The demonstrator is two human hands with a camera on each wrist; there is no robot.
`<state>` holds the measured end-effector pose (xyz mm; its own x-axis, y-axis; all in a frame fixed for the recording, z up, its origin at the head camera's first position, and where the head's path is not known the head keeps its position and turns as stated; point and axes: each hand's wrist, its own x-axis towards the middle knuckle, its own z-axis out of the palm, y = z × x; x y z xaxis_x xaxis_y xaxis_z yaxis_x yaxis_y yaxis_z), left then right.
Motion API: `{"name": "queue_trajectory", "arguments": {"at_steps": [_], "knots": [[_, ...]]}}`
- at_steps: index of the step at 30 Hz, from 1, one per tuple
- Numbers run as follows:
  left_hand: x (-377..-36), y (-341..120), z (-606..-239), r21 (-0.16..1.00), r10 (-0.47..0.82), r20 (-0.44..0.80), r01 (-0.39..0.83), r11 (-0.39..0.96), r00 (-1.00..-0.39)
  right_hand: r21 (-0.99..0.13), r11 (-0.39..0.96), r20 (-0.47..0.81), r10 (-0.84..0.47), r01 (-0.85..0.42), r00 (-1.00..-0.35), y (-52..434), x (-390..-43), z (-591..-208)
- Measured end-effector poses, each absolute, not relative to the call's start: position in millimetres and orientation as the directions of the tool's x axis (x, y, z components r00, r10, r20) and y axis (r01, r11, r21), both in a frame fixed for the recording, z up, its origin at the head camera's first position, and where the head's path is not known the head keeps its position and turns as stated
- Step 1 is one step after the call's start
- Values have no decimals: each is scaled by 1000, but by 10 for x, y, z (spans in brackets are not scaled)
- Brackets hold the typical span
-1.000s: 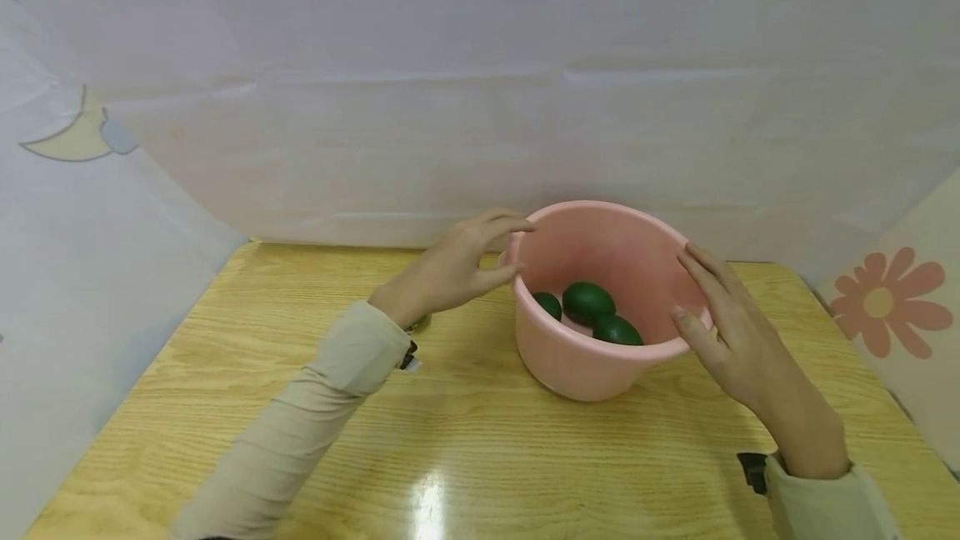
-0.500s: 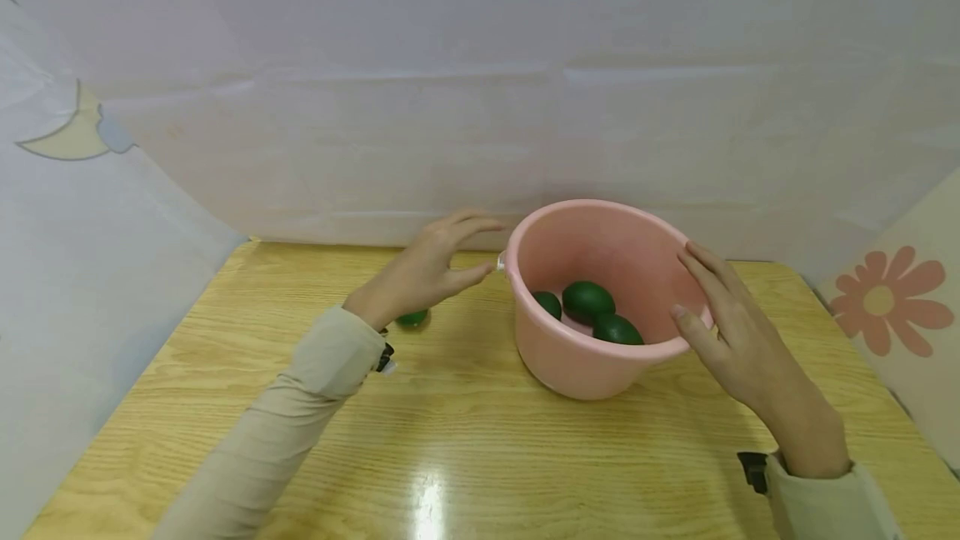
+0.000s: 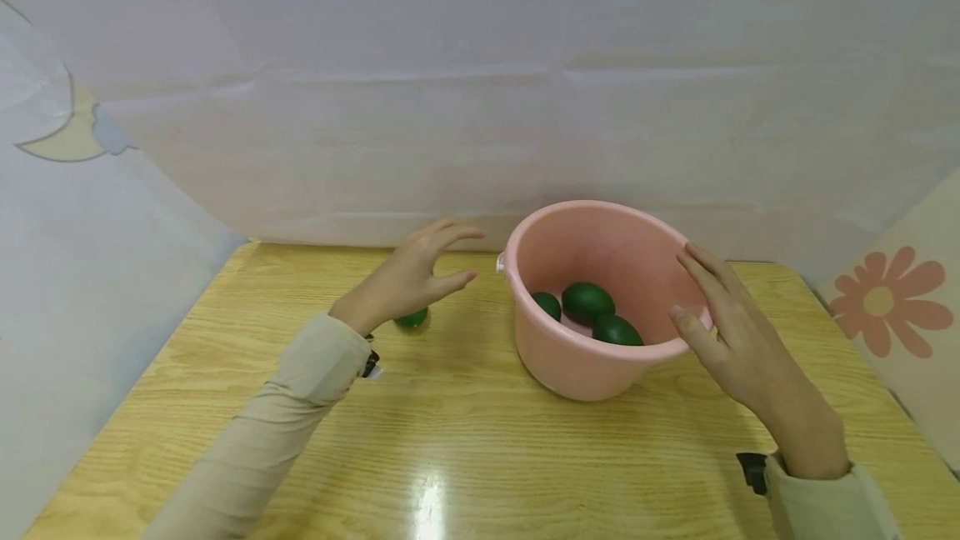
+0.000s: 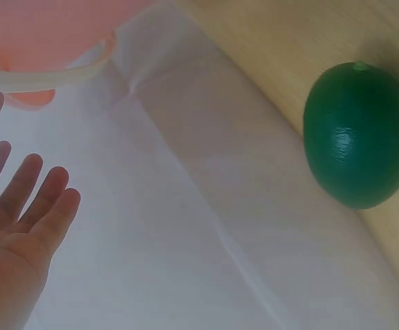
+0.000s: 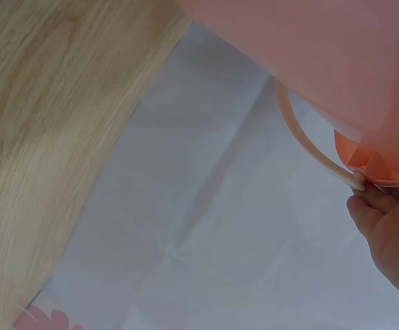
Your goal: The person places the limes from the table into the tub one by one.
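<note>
A pink bucket stands right of the middle of the table, with several smooth, dark green oval fruits inside. Its pale handle hangs against the outside. My right hand rests at the bucket's right rim with fairly straight fingers, close to the handle's end in the right wrist view. Left of the bucket, my left hand is in the air with fingers spread, holding nothing. Another green oval fruit lies on the table, partly hidden below the left wrist in the head view; its exact kind is unclear.
The wooden table meets a pale sheet hung along its back and sides. A crescent moon is printed on the left and a pink flower on the right.
My left hand has moved away from the bucket's left rim, leftward, uncovering more of the fruit on the table. The right hand and bucket have stayed put.
</note>
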<state>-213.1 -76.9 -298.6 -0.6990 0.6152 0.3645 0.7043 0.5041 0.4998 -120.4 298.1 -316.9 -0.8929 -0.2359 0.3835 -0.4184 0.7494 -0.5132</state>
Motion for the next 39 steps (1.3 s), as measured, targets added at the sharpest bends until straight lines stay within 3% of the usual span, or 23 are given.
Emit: {"name": "queue_trajectory", "arguments": {"at_steps": [17,39], "knots": [[-2131,-964,-3147,522,592,328,664,536,-736,-523,747,371,-234,-410,-899,2985,-1196,-3180],[-2122,-1158,-3348,529,565,186,566,632,-804,-511,751,383,-236,-418,-893,2979,-1195,-3177]]}}
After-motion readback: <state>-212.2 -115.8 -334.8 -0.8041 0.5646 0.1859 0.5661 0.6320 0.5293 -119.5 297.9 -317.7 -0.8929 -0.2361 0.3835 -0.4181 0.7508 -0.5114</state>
